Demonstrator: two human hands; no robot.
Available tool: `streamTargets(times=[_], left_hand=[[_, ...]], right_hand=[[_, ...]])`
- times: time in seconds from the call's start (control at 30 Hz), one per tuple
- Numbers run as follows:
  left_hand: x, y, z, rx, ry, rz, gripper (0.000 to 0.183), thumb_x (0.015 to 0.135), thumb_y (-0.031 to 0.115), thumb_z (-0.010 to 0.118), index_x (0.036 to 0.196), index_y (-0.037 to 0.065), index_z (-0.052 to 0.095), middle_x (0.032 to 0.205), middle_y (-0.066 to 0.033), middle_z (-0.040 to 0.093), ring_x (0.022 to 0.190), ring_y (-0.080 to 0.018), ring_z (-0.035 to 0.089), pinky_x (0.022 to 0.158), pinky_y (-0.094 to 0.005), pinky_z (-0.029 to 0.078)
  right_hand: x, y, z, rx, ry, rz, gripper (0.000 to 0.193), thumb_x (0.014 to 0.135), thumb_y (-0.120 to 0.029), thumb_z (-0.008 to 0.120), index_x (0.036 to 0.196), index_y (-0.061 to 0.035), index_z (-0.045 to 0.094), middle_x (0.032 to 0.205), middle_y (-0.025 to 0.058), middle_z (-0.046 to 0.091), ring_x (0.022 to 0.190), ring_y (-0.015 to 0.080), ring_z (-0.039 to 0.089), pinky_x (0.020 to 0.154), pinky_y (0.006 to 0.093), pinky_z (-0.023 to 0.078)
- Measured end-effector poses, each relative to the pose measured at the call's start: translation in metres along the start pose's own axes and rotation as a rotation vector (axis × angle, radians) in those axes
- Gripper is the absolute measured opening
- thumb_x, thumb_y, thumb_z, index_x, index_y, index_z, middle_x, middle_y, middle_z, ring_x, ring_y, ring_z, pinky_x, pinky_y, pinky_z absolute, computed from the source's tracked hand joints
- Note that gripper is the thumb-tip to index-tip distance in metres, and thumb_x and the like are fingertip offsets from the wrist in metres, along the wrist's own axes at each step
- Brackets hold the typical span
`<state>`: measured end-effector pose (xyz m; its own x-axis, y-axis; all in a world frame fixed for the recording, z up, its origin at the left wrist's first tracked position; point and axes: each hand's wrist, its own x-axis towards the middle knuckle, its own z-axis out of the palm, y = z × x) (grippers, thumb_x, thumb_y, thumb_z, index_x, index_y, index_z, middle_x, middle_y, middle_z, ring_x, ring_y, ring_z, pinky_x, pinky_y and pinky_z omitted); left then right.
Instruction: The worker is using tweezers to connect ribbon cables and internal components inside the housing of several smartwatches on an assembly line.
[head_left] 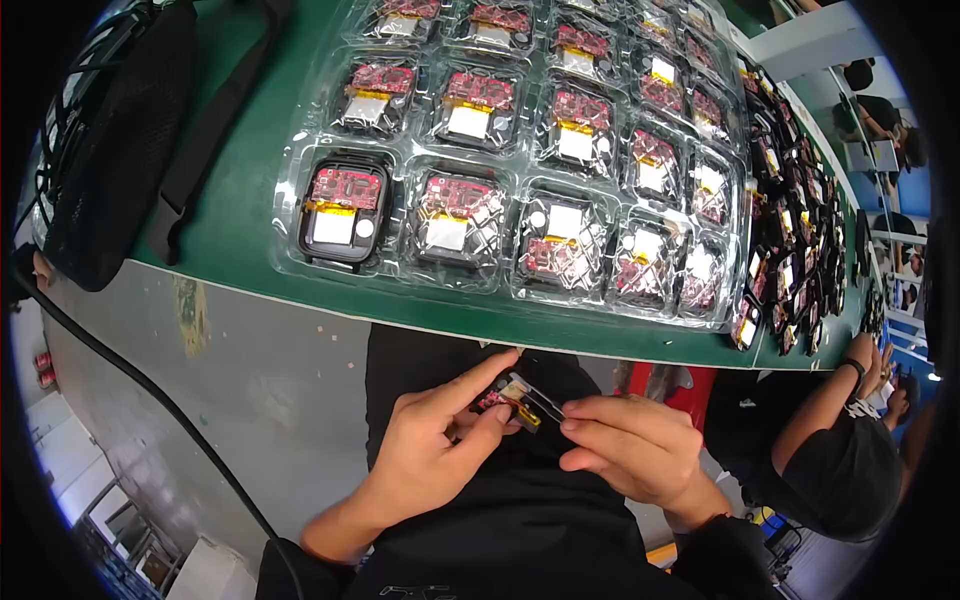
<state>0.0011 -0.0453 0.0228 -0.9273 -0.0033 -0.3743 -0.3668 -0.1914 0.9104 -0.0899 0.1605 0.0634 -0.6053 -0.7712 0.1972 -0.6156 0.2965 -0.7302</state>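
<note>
Below the table's front edge, my left hand (425, 445) grips a small smartwatch case (515, 395) between thumb and fingers. A red circuit board and a strip of yellow tape show inside it, though the fingers hide part of the case. My right hand (640, 440) pinches a thin pair of dark tweezers (545, 404). Their tips reach to the open case; whether they touch a part inside is too small to tell.
On the green table (235, 190) lies a clear plastic tray (287, 225) with several rows of similar cases. More black cases (790, 220) crowd the right. A black bag (110, 160) sits at left, and a cable (165, 395) hangs nearby. Another person (840, 450) works at right.
</note>
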Motion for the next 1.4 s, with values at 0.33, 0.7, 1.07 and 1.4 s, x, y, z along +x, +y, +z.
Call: streamTargets(times=[0.33,0.7,1.07,1.4], left_hand=[[-0.002,0.0,-0.003,-0.113,-0.007,-0.014,0.047,0.094,-0.006,0.058,0.14,0.0,0.053,0.104,-0.0113,0.072,0.089,-0.0139,0.071,0.079,-0.0257,0.06],[0.0,0.0,0.003,-0.072,0.023,0.033,0.048,0.094,-0.006,0.059,0.141,0.001,0.053,0.1,-0.0121,0.072,0.087,-0.0126,0.071,0.073,-0.0226,0.058],[0.0,-0.002,-0.001,-0.036,-0.036,-0.004,0.046,0.093,-0.006,0.059,0.139,0.0,0.055,0.098,-0.0132,0.073,0.088,-0.0161,0.073,0.072,-0.0238,0.057],[0.003,0.009,-0.004,0.026,0.002,0.016,0.043,0.091,-0.011,0.058,0.133,-0.006,0.057,0.1,-0.0125,0.072,0.084,-0.0115,0.069,0.076,-0.0283,0.062]], right_hand=[[-0.005,0.021,0.005,0.328,-0.062,0.043,0.028,0.077,-0.017,0.083,0.097,0.0004,0.074,0.099,0.0127,0.073,0.076,0.0229,0.071,0.064,0.0298,0.058],[0.0,0.004,0.001,0.05,0.055,-0.035,0.026,0.075,-0.015,0.084,0.093,-0.0009,0.073,0.095,0.0113,0.072,0.075,0.0229,0.071,0.062,0.0305,0.058],[-0.009,0.027,0.003,0.402,0.059,0.168,0.013,0.08,-0.006,0.079,0.089,0.0024,0.074,0.094,0.0151,0.073,0.075,0.0218,0.072,0.063,0.029,0.058],[-0.001,0.014,-0.001,0.238,0.064,0.037,0.016,0.08,-0.01,0.081,0.09,0.0009,0.074,0.093,0.013,0.073,0.071,0.0221,0.071,0.062,0.0292,0.057]])
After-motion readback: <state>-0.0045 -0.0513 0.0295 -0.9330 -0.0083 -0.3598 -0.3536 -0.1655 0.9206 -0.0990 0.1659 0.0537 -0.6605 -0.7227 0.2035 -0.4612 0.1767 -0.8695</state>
